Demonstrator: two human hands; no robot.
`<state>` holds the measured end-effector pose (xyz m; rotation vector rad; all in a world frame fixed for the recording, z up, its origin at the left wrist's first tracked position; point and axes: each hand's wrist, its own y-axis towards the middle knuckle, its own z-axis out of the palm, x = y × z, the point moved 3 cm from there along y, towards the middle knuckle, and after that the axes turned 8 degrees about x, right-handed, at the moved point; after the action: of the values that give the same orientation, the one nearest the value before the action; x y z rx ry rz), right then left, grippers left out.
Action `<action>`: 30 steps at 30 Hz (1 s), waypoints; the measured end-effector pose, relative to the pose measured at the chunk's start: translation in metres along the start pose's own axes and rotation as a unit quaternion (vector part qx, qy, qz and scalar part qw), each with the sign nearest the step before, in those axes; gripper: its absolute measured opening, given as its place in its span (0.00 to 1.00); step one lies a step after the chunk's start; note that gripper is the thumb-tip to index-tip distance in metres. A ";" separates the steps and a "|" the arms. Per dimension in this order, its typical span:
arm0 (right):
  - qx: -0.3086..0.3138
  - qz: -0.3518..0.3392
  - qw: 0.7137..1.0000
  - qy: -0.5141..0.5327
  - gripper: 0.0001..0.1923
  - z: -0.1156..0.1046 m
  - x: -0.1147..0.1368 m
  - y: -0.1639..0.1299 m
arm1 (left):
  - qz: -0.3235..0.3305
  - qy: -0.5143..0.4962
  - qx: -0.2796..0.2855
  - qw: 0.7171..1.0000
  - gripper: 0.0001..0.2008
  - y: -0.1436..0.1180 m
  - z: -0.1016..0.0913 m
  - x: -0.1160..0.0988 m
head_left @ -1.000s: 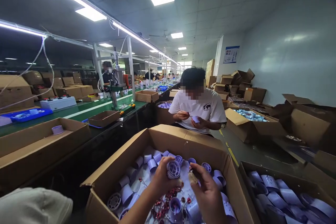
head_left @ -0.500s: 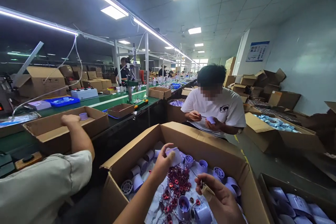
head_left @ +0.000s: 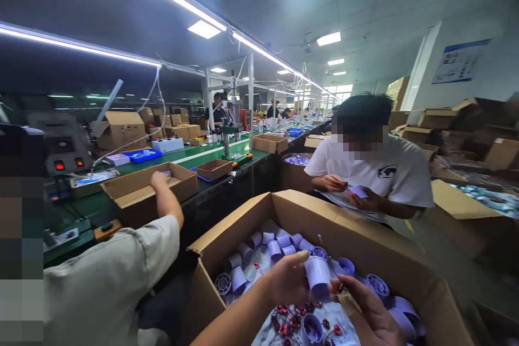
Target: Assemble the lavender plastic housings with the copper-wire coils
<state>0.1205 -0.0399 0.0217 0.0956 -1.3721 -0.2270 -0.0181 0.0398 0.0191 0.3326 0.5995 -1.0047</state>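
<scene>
My left hand grips a lilac plastic cup from its left side, above the open carton. Close to the cup's lower right edge, my right hand pinches a small dark wired part, mostly hidden by the fingers; a tan wrap covers its thumb. Below both hands, several red parts with thin dark wires lie heaped on white plastic sheeting. Another lilac cup stands among them with something inside. More lilac cups line the sides of the carton, some showing slotted ends.
Across the carton, a co-worker in a white shirt holds a similar cup. At left, another person's arm reaches into a shallow cardboard box on the green bench line. A carton of light-blue items stands at right.
My hands have come together, the left bringing the lilac cup right and down to the right hand's fingers. The view has swung left. The other person's hand remains in the shallow box.
</scene>
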 end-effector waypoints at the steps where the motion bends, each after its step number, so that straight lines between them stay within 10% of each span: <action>1: -0.017 -0.012 1.000 -0.001 0.19 0.003 0.002 -0.002 | -0.003 0.002 0.024 1.000 0.15 -0.003 0.007 0.001; 8: -0.037 -0.051 0.998 0.001 0.19 0.011 -0.001 0.000 | 0.037 0.031 0.060 0.997 0.20 -0.008 0.016 0.000; 19: -0.014 -0.040 0.998 0.046 0.18 0.028 0.022 -0.020 | 0.111 -0.003 -0.140 0.984 0.15 -0.006 0.010 -0.017; 30: 0.030 0.021 0.998 0.056 0.20 0.028 0.006 -0.011 | 0.153 0.058 -0.108 0.981 0.22 -0.007 0.008 -0.019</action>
<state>0.0934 -0.0498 0.0309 0.1288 -1.2689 -0.1432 -0.0290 0.0448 0.0371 0.2812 0.7329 -0.6211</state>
